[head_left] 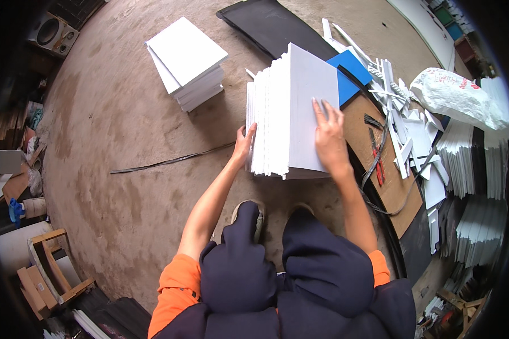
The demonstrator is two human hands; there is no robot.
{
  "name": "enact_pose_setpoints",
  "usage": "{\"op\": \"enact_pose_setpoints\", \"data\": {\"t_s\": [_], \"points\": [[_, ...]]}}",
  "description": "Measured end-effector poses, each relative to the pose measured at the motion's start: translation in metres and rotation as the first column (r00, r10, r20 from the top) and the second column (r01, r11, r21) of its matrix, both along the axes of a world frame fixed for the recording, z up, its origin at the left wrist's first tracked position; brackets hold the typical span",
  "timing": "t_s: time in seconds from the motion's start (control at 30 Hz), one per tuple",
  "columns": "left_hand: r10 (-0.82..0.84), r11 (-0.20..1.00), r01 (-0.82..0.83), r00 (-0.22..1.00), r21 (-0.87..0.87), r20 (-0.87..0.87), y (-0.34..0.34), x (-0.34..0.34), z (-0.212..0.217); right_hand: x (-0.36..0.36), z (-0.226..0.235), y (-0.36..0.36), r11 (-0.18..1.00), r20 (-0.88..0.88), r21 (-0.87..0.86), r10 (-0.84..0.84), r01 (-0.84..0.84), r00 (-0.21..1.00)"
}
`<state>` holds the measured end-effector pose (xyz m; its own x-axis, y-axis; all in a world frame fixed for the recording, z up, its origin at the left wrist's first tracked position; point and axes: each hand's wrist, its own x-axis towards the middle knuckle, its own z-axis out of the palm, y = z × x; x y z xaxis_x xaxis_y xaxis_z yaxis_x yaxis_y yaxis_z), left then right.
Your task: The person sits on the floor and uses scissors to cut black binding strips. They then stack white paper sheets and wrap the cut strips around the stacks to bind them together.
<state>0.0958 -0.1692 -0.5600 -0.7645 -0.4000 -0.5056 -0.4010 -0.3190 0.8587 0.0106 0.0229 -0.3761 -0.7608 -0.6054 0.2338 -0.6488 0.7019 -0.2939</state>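
Observation:
A thick bundle of white sheets (pixel 270 116) stands on edge on the floor in front of my feet, its outermost pale panel (pixel 306 85) facing right. My left hand (pixel 244 144) grips the bundle's left side, the thumb toward me and the fingertips partly hidden. On the right, my right hand (pixel 330 133) lies against the outer panel with fingers stretched and slightly apart. Farther left, a second stack of white sheets (pixel 186 53) lies flat, its top sheets a little out of line.
At right, a brown board (pixel 398 217) carries red-handled pliers (pixel 377 164) and a dark strap (pixel 373 198). White offcuts (pixel 404 121), a blue sheet (pixel 350 76) and a white plastic bag (pixel 458 96) lie beyond. A black strip (pixel 172 161) crosses the floor; a wooden frame (pixel 54 263) stands lower left.

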Motion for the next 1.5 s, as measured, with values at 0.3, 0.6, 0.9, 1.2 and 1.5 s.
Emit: {"op": "enact_pose_setpoints", "data": {"t_s": [0.3, 0.6, 0.9, 1.2, 1.5], "points": [[-0.007, 0.999, 0.010, 0.998, -0.043, 0.067, 0.008, -0.015, 0.004, -0.003, 0.006, -0.002, 0.978, 0.407, -0.073, -0.148, 0.194, 0.901], [0.158, 0.978, -0.170, 0.983, -0.124, -0.096, 0.006, 0.031, 0.058, 0.003, 0.006, 0.004, 0.940, 0.477, -0.335, 0.102, 0.073, 0.873], [0.064, 0.733, 0.094, 0.977, -0.674, 0.205, -0.034, 0.070, 0.135, 0.023, -0.050, 0.004, 0.797, 0.673, -0.556, 0.264, 0.237, 0.691], [-0.062, 0.821, 0.259, 0.926, -0.509, 0.371, -0.053, 0.046, 0.110, -0.011, -0.063, -0.001, 0.998, 0.784, 0.005, -0.040, 0.058, 0.620], [-0.029, 0.785, 0.216, 0.949, -0.580, 0.315, -0.048, 0.043, 0.120, -0.016, -0.065, -0.014, 0.970, 0.747, -0.169, 0.012, 0.172, 0.665]]}}
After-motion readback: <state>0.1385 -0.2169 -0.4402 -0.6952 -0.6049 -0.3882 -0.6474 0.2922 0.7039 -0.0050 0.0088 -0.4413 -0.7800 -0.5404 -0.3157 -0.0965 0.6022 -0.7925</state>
